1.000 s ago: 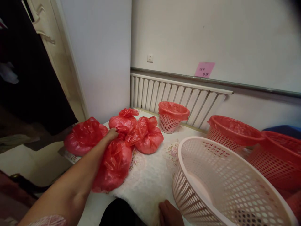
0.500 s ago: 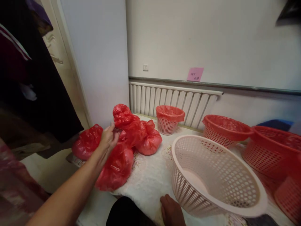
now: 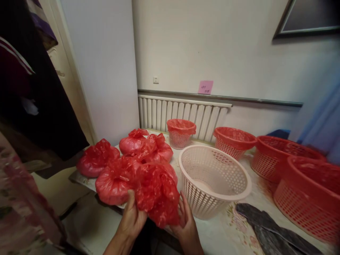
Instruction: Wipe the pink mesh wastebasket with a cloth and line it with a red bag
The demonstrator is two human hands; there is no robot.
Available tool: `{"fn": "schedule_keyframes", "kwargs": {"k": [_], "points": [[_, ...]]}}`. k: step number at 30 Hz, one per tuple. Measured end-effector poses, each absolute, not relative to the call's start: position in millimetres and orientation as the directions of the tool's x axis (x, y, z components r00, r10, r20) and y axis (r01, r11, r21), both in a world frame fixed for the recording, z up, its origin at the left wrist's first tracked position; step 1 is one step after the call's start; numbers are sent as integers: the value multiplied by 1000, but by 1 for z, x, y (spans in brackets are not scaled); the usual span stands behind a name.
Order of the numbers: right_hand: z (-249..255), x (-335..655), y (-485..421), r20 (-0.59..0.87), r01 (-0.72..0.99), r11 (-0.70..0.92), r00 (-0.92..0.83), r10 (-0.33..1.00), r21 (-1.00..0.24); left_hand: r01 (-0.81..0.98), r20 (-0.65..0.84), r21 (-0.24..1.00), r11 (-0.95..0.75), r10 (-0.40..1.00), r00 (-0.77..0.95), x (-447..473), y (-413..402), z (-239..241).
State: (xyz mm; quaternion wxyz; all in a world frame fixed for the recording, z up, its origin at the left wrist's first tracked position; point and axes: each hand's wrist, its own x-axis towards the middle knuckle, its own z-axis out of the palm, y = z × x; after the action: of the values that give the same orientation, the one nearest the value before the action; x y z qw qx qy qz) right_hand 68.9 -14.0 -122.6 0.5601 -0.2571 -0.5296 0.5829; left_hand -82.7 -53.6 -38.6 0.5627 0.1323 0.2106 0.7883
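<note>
Both my hands hold a crumpled red plastic bag (image 3: 158,193) at the table's near edge. My left hand (image 3: 132,219) grips its lower left side with the thumb on top. My right hand (image 3: 186,221) cups its right side, fingers curled against the plastic. Just right of the bag stands an unlined pale pink perforated basket (image 3: 212,179). Behind and left of the bag lie several tied, filled red bags: one close by (image 3: 114,180), one at the far left (image 3: 95,162), two further back (image 3: 145,146).
Red-lined baskets stand along the back and right: a small one (image 3: 180,132), a middle one (image 3: 232,141), two large ones (image 3: 305,177). A dark cloth (image 3: 265,226) lies on the table (image 3: 231,233) at the right. A radiator (image 3: 183,115) runs behind, a dark doorway opens at the left.
My left hand pulled a red bag from the pile back to the near edge. My right hand left the table and took the bag's other side. The view shifted right.
</note>
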Motion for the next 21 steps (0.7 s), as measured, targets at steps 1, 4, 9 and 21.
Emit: {"fn": "schedule_keyframes", "kwargs": {"k": [1, 4, 9, 21], "points": [[-113, 72, -18, 307, -412, 203, -204, 929, -888, -833, -16, 494, -248, 956, -294, -78, -60, -46], [-93, 87, -29, 332, -368, 258, -151, 931, -893, -826, 31, 535, -178, 981, -191, -63, -75, -63], [-90, 108, -43, 386, -281, 340, -129, 913, -897, -791, 69, 609, -58, 997, -20, -42, -88, -70], [-82, 159, -63, 722, 75, 733, -129, 680, -677, -420, -190, 871, 253, 964, 186, -30, -116, -52]]}}
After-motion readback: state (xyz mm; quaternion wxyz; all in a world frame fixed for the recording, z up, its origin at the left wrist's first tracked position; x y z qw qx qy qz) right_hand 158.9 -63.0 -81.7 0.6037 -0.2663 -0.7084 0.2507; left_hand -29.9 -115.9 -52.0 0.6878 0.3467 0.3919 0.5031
